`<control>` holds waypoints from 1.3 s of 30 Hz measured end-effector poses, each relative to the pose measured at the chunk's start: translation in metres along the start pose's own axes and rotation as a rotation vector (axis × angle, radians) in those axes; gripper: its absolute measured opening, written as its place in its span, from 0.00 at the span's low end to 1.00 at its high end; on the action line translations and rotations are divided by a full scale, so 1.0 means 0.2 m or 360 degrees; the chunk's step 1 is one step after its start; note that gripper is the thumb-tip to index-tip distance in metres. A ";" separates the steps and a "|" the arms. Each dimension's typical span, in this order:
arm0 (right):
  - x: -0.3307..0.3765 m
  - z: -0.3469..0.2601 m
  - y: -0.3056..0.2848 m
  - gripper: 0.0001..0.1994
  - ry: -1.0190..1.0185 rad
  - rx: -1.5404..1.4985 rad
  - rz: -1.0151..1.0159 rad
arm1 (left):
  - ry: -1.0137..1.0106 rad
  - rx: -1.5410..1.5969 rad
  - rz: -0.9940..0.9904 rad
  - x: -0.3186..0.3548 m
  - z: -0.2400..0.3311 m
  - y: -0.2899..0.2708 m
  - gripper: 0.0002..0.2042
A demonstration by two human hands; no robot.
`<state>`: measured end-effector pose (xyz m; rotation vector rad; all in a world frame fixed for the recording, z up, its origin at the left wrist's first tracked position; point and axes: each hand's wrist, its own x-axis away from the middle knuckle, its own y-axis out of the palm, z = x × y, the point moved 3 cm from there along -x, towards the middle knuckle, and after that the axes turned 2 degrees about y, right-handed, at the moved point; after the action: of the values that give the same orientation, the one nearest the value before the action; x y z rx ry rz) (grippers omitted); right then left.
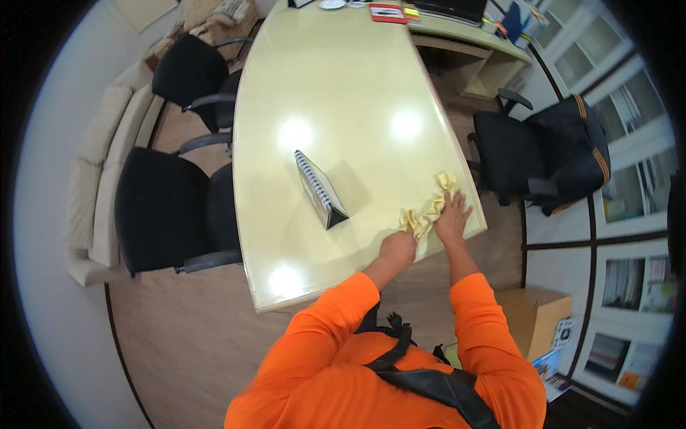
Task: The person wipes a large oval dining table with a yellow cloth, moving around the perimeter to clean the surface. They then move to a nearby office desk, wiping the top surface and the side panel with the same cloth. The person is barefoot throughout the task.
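Office or meeting room. Long pale conference table [336, 93] at centre frame; black armchairs with armrests along its left edge [168, 214] and one at right [511, 154]. Desk extension [475, 43] at upper right with papers and small items. Glass-fronted cabinets [629, 171] down the right edge — binders and documents inside. Cream sofa [100, 171] at far left — wood-look floor [186, 336] below.

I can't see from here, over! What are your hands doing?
Both hands on yellow cloth: left hand gripping one end, right hand flat on it. Cloth near table edge. Standing calendar to the left.
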<state>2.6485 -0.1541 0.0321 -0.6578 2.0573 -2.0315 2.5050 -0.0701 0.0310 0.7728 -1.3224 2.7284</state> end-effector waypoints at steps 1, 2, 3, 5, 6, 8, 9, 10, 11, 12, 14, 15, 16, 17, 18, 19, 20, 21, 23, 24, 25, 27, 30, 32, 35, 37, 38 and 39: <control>-0.06 0.10 0.02 0.34 0.0030 0.0050 0.0041 | 0.0054 0.0091 0.0002 -0.03 0.07 -0.01 0.26; -0.11 0.16 0.04 0.34 0.0054 0.0075 0.0079 | 0.0096 0.0160 0.0005 -0.04 0.09 -0.02 0.28; -0.14 0.19 0.07 0.35 0.0041 -0.0024 0.0041 | 0.0142 0.0296 0.0067 -0.01 0.09 -0.05 0.28; -0.17 0.20 0.12 0.37 0.0003 -0.0228 -0.0043 | 0.0221 0.0560 0.0207 0.10 0.07 -0.06 0.29; -0.14 0.17 0.16 0.37 -0.0130 -0.0327 -0.0027 | 0.0260 0.0651 0.0274 0.15 0.01 -0.02 0.30; -0.03 0.04 0.23 0.38 -0.0395 -0.0526 0.0002 | 0.0388 0.0855 0.0492 0.27 -0.10 0.00 0.31; 0.04 -0.07 0.21 0.38 -0.0587 -0.0486 -0.0039 | 0.0465 0.0968 0.0642 0.33 -0.14 -0.01 0.31; 0.10 -0.19 0.15 0.37 -0.0782 -0.0447 -0.0081 | 0.0268 0.1112 0.0618 0.39 -0.21 0.01 0.31; 0.13 -0.28 0.11 0.37 -0.0914 -0.0412 -0.0130 | 0.0080 0.1255 0.0588 0.44 -0.25 0.01 0.31; 0.14 -0.35 0.09 0.37 -0.1054 -0.0379 -0.0179 | -0.0254 0.1425 0.0592 0.50 -0.30 0.00 0.33; 0.06 -0.39 0.12 0.34 -0.1181 -0.0310 -0.0121 | -0.0759 0.1602 0.0843 0.62 -0.34 -0.07 0.37; -0.03 -0.40 0.15 0.33 -0.1203 -0.0273 -0.0103 | -0.0935 0.1606 0.1100 0.67 -0.34 -0.12 0.40; -0.13 -0.43 0.17 0.32 -0.1238 -0.0242 -0.0085 | -0.0910 0.1415 0.1359 0.69 -0.30 -0.20 0.42; -0.26 -0.46 0.16 0.30 -0.1250 -0.0449 0.0107 | -0.0899 0.1204 0.1610 0.71 -0.26 -0.29 0.44; -0.45 -0.46 0.18 0.30 -0.1087 -0.0252 0.0143 | -0.0842 0.1033 0.1820 0.69 -0.25 -0.35 0.46; -0.63 -0.51 0.15 0.30 -0.1010 -0.0303 0.0242 | -0.0790 0.0958 0.1936 0.65 -0.23 -0.42 0.47; -0.79 -0.59 0.08 0.31 -0.0935 -0.0339 0.0317 | -0.0747 0.0869 0.2059 0.61 -0.21 -0.48 0.48; -0.96 -0.64 0.05 0.31 -0.0928 -0.0357 0.0350 | -0.0698 0.0774 0.2169 0.56 -0.18 -0.53 0.49; -1.26 -0.75 0.03 0.30 -0.0910 -0.0504 0.0389 | -0.0764 0.0667 0.2245 0.44 -0.19 -0.56 0.48; -1.33 -0.85 0.03 0.30 -0.0978 -0.0570 0.0351 | -0.0797 0.0609 0.2272 0.38 -0.21 -0.57 0.47; -1.33 -0.95 0.04 0.29 -0.1049 -0.0625 0.0290 | -0.0797 0.0715 0.2333 0.34 -0.23 -0.58 0.33; -1.25 -1.05 0.11 0.28 -0.1281 -0.0739 0.0247 | -0.0895 0.0985 0.2411 0.31 -0.26 -0.54 0.23; -0.81 -1.13 0.23 0.27 -0.1923 -0.0990 -0.0131 | -0.1145 0.1070 0.2657 0.33 -0.18 -0.56 0.18; -0.44 -1.03 0.27 0.26 -0.2327 -0.1053 -0.0548 | -0.1410 0.0975 0.2890 0.41 -0.13 -0.55 0.19; -0.09 -0.80 0.22 0.23 -0.3324 -0.0901 -0.1164 | -0.1349 0.0721 0.3300 0.55 -0.07 -0.55 0.24; -0.14 -0.83 0.24 0.21 -0.3576 -0.0715 -0.1212 | -0.1272 0.0811 0.3345 0.61 -0.02 -0.56 0.24; -0.15 -0.88 0.23 0.21 -0.3707 -0.0621 -0.1241 | -0.1245 0.0848 0.3367 0.66 0.01 -0.56 0.25; -0.24 -1.03 0.24 0.18 -0.2650 -0.0750 -0.2016 | -0.1283 0.0823 0.3365 0.68 0.02 -0.54 0.25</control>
<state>2.5949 0.0520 -0.0133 -2.7710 0.8419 -0.2579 2.4106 -0.0303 0.1716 0.3226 -2.6173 4.7495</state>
